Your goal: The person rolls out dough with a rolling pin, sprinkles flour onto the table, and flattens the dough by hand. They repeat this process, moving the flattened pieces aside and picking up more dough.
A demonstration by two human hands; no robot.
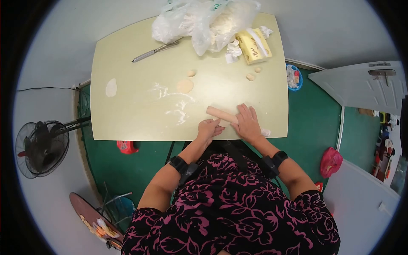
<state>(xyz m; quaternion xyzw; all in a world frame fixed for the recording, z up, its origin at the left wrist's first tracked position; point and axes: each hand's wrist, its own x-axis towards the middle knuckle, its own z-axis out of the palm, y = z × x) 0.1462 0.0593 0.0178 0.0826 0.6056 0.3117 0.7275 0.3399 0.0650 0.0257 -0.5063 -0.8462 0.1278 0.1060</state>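
The pin (219, 113) lies aslant close to the near edge of the surface (136, 106), right of that edge's middle, its bare left end pointing toward the far left corner and its right end slanting back toward the near right corner, under the right hand (247, 122). That hand is laid over the pin with fingers extended and a little spread, pointing to the far edge. The dough (224, 123) shows as a pale patch on the near side of the pin, between the hands; how much of it sits beneath the wood cannot be told. The left hand (209, 128), at the near edge, has its fingers curled in and pinches the dough's left side, just short of the pin. So the right hand is the one on the pin, while the left is nearer the dough's free side. Beyond the pin's left end, toward the far edge, lie a flat round (185, 86) and a small lump (191, 73), with flour (180, 112) streaked to the left.
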